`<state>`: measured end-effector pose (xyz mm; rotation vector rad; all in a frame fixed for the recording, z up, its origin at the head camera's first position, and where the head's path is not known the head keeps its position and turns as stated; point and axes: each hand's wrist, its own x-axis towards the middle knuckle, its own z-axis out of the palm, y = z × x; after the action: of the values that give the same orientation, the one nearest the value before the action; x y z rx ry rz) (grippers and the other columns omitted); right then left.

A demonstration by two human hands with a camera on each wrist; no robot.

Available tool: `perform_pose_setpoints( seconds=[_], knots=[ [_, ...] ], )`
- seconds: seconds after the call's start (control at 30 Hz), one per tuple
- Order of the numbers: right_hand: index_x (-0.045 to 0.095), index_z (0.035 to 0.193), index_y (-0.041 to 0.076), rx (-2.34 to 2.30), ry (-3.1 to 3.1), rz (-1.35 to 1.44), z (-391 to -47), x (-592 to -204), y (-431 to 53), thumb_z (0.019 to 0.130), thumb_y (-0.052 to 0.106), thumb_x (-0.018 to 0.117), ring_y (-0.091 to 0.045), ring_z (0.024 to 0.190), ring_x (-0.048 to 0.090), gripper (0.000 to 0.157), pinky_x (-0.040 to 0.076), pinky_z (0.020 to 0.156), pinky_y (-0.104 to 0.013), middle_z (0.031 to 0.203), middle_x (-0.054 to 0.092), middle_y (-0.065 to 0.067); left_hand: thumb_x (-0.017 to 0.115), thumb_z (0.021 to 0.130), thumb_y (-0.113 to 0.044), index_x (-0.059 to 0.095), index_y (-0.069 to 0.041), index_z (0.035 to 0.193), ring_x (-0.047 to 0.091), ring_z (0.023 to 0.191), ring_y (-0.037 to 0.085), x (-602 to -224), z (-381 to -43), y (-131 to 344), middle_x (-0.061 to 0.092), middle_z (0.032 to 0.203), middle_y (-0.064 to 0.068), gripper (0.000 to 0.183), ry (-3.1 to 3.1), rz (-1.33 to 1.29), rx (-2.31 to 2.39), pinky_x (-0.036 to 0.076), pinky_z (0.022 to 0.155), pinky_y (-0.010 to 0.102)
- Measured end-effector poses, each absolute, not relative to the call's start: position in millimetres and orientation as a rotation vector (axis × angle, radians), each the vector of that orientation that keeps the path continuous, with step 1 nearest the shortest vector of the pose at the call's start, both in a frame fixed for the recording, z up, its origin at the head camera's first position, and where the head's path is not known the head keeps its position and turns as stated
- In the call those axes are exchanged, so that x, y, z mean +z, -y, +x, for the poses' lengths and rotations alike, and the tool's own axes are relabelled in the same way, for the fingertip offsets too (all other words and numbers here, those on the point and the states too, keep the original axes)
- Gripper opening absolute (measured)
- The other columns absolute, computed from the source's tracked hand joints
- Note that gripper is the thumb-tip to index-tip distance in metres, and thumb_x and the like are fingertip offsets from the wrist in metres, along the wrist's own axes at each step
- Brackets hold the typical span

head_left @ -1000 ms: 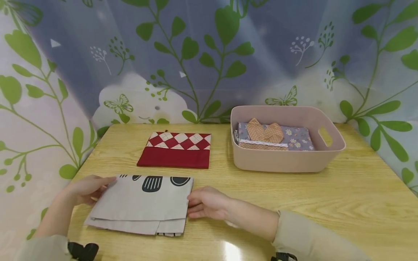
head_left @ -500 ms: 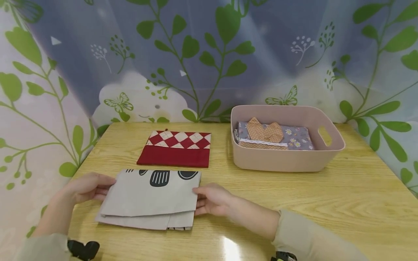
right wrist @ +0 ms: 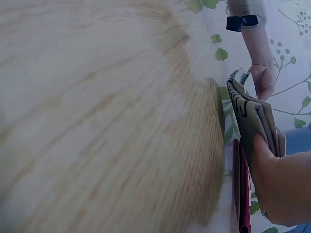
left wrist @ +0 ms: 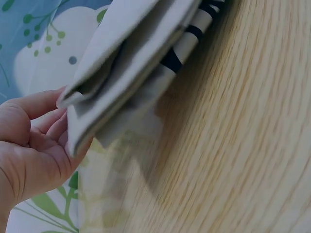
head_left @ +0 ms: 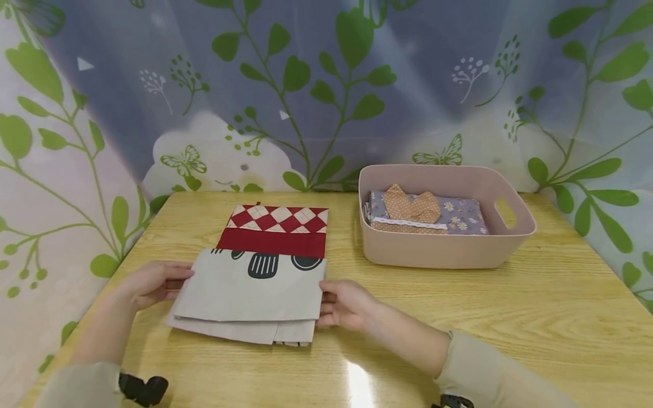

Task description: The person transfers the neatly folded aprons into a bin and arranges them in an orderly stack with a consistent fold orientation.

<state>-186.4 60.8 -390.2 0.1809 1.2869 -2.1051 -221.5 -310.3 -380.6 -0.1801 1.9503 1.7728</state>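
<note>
Both hands carry a folded light grey cloth (head_left: pixel 250 292) with black kitchen-utensil prints along its far edge. My left hand (head_left: pixel 158 283) pinches its left side, thumb on top. On the opposite side, my right hand (head_left: pixel 347 305) pinches the layers between thumb and fingers. In the left wrist view, several loose layers of the cloth (left wrist: pixel 136 68) hang clear of the wood. Just beyond lies a flat red cloth piece (head_left: pixel 275 241) with a red and cream diamond band; the grey cloth hides its near edge in the head view.
A pink plastic basket (head_left: pixel 439 252) stands at the back right, holding a folded floral grey cloth (head_left: pixel 461 212) and an orange dotted cloth with a bow (head_left: pixel 413 207). The wooden table (head_left: pixel 459 306) ends at a leaf-printed curtain (head_left: pixel 316 102).
Both hands have moved the folded grey cloth forward and to the right. Its far edge now overlaps the red cloth's near edge in the head view. The basket has stayed put.
</note>
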Motion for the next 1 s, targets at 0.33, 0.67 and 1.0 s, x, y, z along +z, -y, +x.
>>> perform_pose_setpoints(
  seconds=[0.33,0.67,1.0],
  knots=[
    [0.048,0.123,-0.010,-2.202,-1.460,0.294,-190,-384,-70,0.094,0.006,0.049,-0.025,0.085,0.064,0.033,0.049,0.088,-0.045,0.092,0.065,-0.014,0.056,0.093,-0.009,0.063,-0.012,0.101,0.065,0.084,0.012,-377,-223,304,0.066,0.093,-0.001,0.011,-1.877,-0.134,1.873,0.054,0.075,0.029],
    [0.048,0.123,-0.009,-2.193,-1.505,0.303,-196,-380,-82,0.092,0.003,0.053,-0.025,0.083,0.066,0.033,0.051,0.084,-0.042,0.094,0.067,-0.014,0.058,0.092,-0.011,0.057,-0.004,0.114,0.065,0.084,0.014,-369,-224,296,0.067,0.092,0.000,0.023,-1.900,-0.172,1.855,0.054,0.076,0.030],
    [0.044,0.126,-0.010,-2.147,-1.567,0.270,-204,-374,-99,0.092,-0.002,0.050,-0.019,0.074,0.066,0.036,0.053,0.080,-0.039,0.081,0.067,-0.006,0.059,0.091,-0.010,0.064,-0.008,0.097,0.067,0.080,0.018,-364,-225,285,0.068,0.089,0.006,0.008,-1.865,-0.181,1.834,0.055,0.075,0.032]
  ],
)
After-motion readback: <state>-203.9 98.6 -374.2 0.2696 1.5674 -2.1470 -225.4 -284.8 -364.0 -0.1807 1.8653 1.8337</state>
